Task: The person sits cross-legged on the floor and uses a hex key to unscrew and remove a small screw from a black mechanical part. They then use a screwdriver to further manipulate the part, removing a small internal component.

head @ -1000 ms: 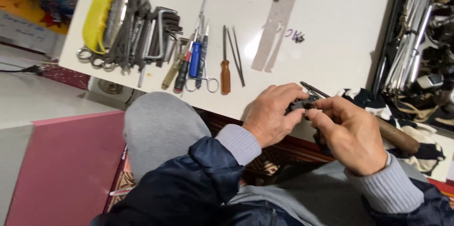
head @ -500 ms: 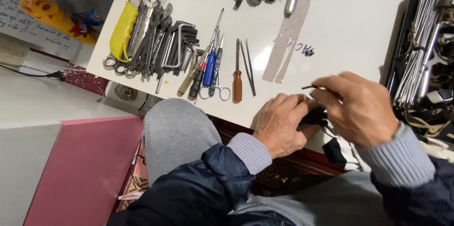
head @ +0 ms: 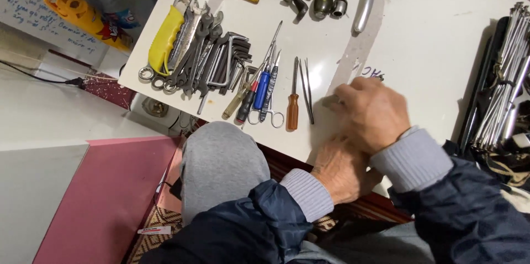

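My right hand [head: 371, 114] covers my left hand [head: 341, 169] at the white surface [head: 430, 48] edge; neither grip's contents can be made out.

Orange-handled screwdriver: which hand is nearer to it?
Right. The right hand reaches over the table just beside the orange-handled screwdriver; the left hand sits lower, at the table edge.

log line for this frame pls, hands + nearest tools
right hand: flat on white table, beside tweezers | left hand: at table edge, under right | grip contents: cannot tell
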